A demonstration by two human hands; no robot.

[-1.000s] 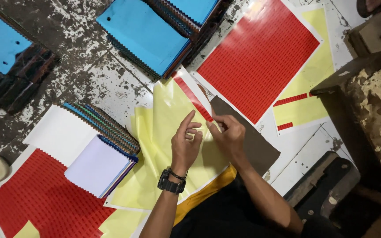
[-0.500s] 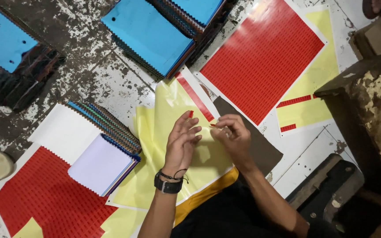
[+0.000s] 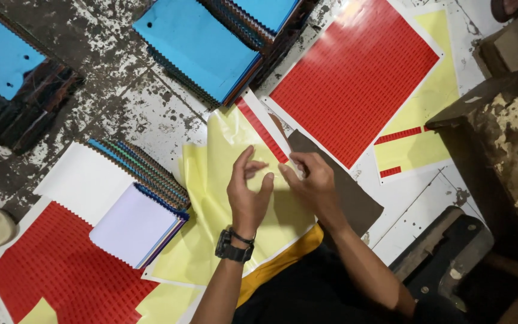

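My left hand (image 3: 248,192), with a black watch on the wrist, hovers over pale yellow backing sheets (image 3: 229,204), its fingers spread and curled. My right hand (image 3: 310,183) is right beside it, fingertips pinched near the left hand's fingers over the same yellow sheets; something tiny may be between them, too small to tell. A narrow red sticker strip (image 3: 262,129) lies just beyond the hands. A dark brown sheet (image 3: 349,192) lies under my right wrist.
A large red sticker sheet (image 3: 355,78) lies at the upper right, another (image 3: 61,276) at lower left. Stacks of fabric swatch books: blue-topped (image 3: 199,45) at the top, white-topped (image 3: 133,225) at left. A dark rough block (image 3: 511,132) stands at right on the worn floor.
My left hand has opened, its fingers spreading away from the right hand's fingertips. Both hands stay over the yellow sheets.
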